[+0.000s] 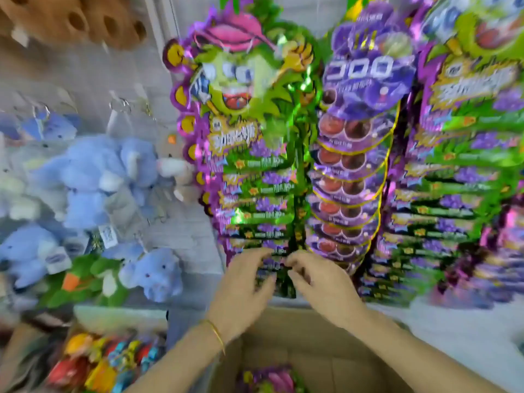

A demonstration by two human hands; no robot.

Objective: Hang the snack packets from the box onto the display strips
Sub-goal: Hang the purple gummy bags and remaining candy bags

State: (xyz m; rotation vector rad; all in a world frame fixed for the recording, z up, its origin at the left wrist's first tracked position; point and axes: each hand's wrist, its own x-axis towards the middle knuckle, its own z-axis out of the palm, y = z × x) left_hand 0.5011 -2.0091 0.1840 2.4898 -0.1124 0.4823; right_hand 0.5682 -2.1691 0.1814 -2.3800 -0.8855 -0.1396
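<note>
Green-and-purple snack packets point(255, 194) hang in an overlapping column on a display strip point(297, 177) in the middle of the view. At the column's bottom, both hands hold the lowest packet point(279, 279). My left hand point(243, 285) grips its left side with curled fingers. My right hand point(314, 279) pinches its top edge near the strip. Below my forearms stands an open cardboard box point(320, 355), and more packets point(269, 381) lie inside it at the bottom edge of the frame. The picture is motion-blurred.
Purple grape packets point(348, 177) hang on a strip just right, and more green-purple packets point(453, 180) fill the far right. Blue plush toys point(93, 177) hang on the wall at left, a brown plush point(71, 18) above them. Colourful small goods point(102, 364) lie at bottom left.
</note>
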